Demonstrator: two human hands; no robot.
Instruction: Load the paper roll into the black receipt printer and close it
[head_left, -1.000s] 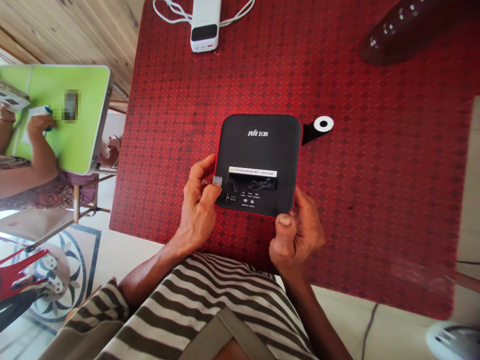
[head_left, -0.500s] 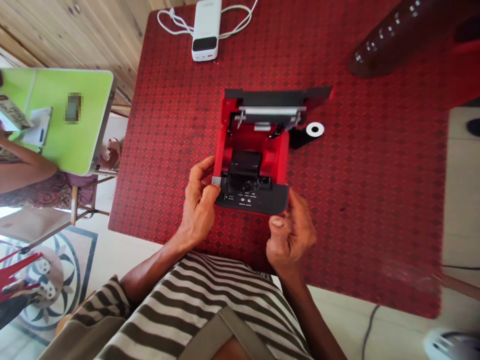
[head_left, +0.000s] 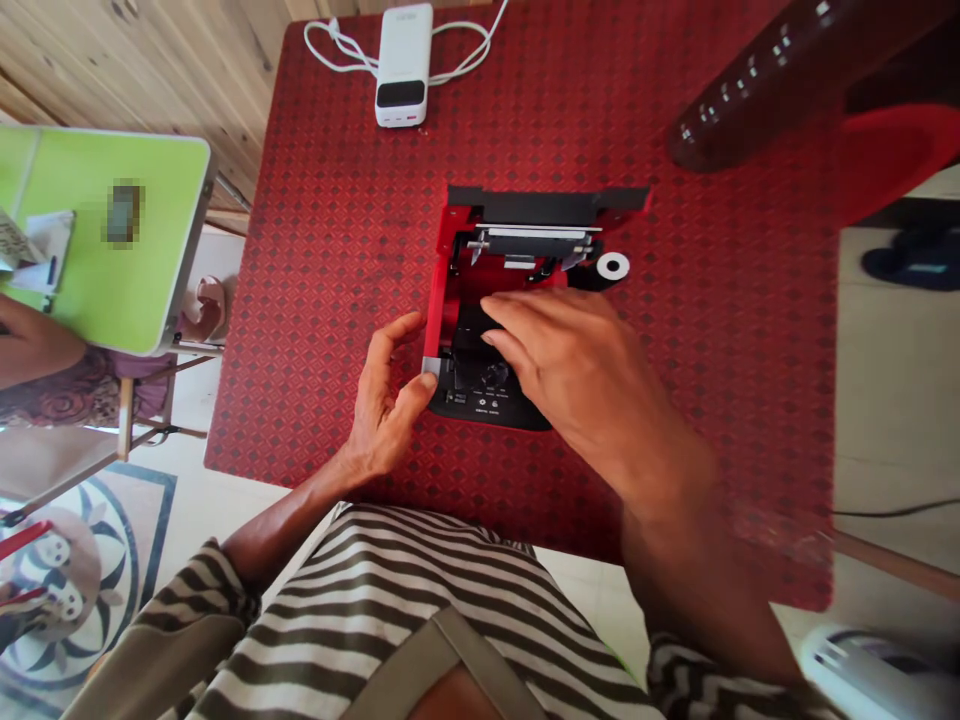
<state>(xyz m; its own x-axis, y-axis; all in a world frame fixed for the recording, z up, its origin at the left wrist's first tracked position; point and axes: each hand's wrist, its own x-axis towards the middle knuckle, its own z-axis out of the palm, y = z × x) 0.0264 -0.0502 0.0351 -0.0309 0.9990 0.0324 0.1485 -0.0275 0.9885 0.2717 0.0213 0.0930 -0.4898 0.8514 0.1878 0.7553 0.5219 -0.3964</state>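
Observation:
A red and black thermal printer (head_left: 436, 285) lies on the table with its lid raised at the far side. Inside its red bay sits a black part (head_left: 472, 345), partly covered by my right hand. My left hand (head_left: 386, 400) lightly grips the near left corner, thumb on a grey tab (head_left: 432, 366) and forefinger against the side. Over the bay, my right hand (head_left: 585, 370) points left with forefinger and thumb slightly apart; nothing shows between them. Just right of the printer is a small roll (head_left: 613, 266) with a white end, partly hidden.
A white power bank (head_left: 403, 60) with a white cable lies at the back of the red-covered table (head_left: 337, 250). A dark bottle-like object (head_left: 720, 120) is at the back right. To the left stands a green table (head_left: 169, 220) with a person's arm (head_left: 37, 335) beside it.
My right hand has left the printer's near right corner and moved up and left over the open bay. My left hand stays at the left corner, its fingers a little looser.

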